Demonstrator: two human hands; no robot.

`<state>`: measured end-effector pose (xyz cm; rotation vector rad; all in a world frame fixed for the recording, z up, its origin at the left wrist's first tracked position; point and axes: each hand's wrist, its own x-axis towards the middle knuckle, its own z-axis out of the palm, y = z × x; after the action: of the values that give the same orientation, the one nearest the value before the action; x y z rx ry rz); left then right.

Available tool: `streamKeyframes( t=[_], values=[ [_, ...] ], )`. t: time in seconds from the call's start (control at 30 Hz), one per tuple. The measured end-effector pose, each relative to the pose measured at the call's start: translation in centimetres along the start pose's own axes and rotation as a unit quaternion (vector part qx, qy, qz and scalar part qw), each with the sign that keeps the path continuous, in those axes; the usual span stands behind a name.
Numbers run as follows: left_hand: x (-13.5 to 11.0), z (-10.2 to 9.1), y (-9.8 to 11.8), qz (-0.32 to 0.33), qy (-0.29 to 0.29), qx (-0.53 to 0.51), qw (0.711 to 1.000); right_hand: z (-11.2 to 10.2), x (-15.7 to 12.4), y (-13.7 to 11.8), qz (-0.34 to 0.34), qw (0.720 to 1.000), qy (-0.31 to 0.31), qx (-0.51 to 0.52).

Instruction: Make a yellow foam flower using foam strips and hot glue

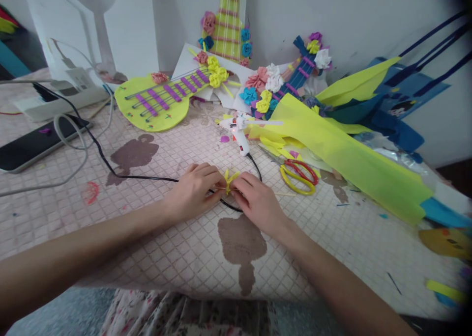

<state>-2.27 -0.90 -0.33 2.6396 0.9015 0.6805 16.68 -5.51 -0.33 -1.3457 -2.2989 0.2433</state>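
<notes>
My left hand (195,191) and my right hand (256,201) meet at the middle of the table, both pinched on a small yellow foam flower piece (230,180) held between their fingertips. Both rest on the pale checked tablecloth (155,238). Just beyond the hands a white glue gun (238,132) lies with its black cord (121,171) running left and looping under my hands. To the right of my right hand lie scissors with red and yellow handles (299,176).
A yellow foam guitar (162,100) with purple strips lies at the back left, other flower-covered guitars (283,83) behind. Large yellow foam sheets (342,149) and blue sheets (398,95) spread at the right. A phone (37,142), power strip (62,100) and cables sit at the left.
</notes>
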Motion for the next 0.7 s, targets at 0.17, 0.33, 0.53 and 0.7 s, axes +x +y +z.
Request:
streamKeyframes(
  t=[0.17,0.33,0.53,0.7],
  values=[
    [0.08,0.07,0.04,-0.013,-0.006,-0.018,1.000,0.08,-0.06,-0.07,0.012,1.000,-0.001,0.009],
    [0.17,0.21,0.04,-0.018,-0.013,-0.036,0.999,0.18,-0.21,-0.02,0.019,1.000,0.009,0.013],
    [0.17,0.28,0.06,-0.019,-0.009,-0.050,0.999,0.16,-0.19,0.08,0.004,1.000,0.001,-0.002],
    [0.17,0.25,0.08,-0.006,0.013,-0.023,1.000,0.28,-0.21,0.15,0.001,1.000,0.001,-0.002]
  ],
)
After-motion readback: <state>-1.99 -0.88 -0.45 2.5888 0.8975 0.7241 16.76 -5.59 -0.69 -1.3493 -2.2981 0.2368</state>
